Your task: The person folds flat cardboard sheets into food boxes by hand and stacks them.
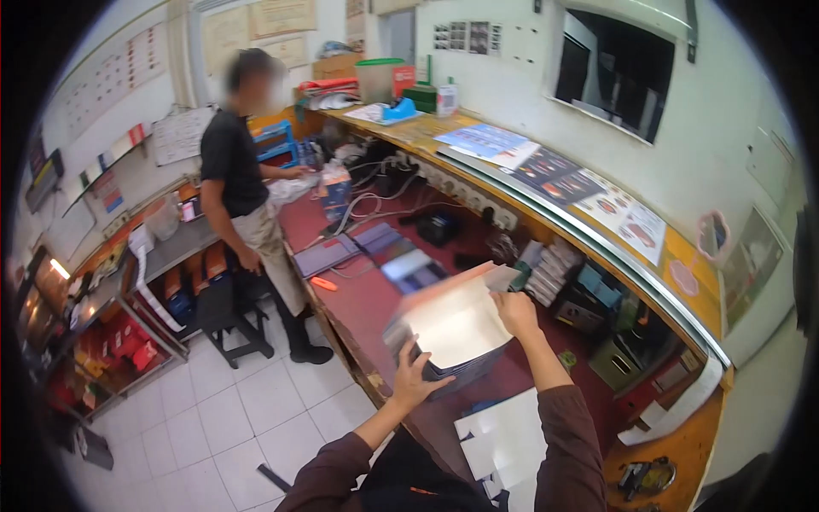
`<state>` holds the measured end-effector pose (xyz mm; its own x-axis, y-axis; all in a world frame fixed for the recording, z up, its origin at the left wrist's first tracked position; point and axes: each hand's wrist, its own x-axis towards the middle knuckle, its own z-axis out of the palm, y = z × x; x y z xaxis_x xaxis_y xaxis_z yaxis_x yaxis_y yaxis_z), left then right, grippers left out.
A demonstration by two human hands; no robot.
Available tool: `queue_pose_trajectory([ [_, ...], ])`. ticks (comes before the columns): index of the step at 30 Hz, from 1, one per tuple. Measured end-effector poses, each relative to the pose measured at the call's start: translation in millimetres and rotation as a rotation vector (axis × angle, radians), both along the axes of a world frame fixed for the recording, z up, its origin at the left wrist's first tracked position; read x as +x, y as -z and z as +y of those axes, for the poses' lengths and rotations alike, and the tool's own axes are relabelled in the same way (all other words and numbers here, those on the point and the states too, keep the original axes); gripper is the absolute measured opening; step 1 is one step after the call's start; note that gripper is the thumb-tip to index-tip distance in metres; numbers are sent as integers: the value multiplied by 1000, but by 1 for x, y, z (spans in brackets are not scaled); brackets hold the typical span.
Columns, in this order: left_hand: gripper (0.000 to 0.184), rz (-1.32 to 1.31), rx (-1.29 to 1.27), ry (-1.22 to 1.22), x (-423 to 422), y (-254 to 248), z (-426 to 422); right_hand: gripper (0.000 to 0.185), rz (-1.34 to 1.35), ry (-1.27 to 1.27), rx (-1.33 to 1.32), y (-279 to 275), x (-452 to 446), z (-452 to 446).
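Note:
An open cardboard box [461,322], pale inside and dark outside, is held over the red tabletop [367,299] between my two hands. My left hand [414,381] grips its near left corner, fingers up the side and thumb along the front. My right hand [515,315] is closed on the upper right edge, where a flap stands out. The far edge of the box is blurred and orange-toned. Flat white cardboard sheets [512,431] with cut notches lie on the table close to me, beneath my right forearm.
Purple flat packs [326,255] and an orange cutter [323,283] lie to the left. A raised wooden shelf [512,175] bearing printed sheets runs behind. A person [232,171] in a dark shirt stands at the table's far left end. A tape dispenser [646,478] sits at right.

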<state>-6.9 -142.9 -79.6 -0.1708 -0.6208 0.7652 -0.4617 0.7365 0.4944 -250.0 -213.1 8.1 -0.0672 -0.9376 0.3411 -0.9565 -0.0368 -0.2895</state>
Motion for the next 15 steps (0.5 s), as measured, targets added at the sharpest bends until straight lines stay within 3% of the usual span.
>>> queue_pose_trajectory([
  [2,74,5,-27,-19,12,-3,-11,44,-110,23,-129,-10,8,4],
  [5,71,-67,-26,-24,21,0,-27,29,-853,-38,-344,3,2,26],
  [6,70,-72,-38,-23,21,1,-31,25,-840,29,-318,-2,-2,54],
  [7,69,-76,-49,-21,21,2,-33,25,-678,118,-376,21,-17,76],
  [9,68,-71,-38,-102,16,-9,-20,23,-620,249,-328,88,-55,138],
  [11,66,-113,-64,-304,6,-1,3,54,-314,586,-58,181,-100,230],
  [12,64,-132,-146,-241,-1,15,16,64,-86,885,139,207,-100,272],
  [13,63,-154,-230,-175,-10,32,29,69,357,1088,104,302,-136,319],
  [14,63,-357,-110,83,-18,49,40,75,745,1346,72,393,-170,363],
  [15,63,-556,16,343,-28,64,50,75,744,1345,69,405,-171,379],
])
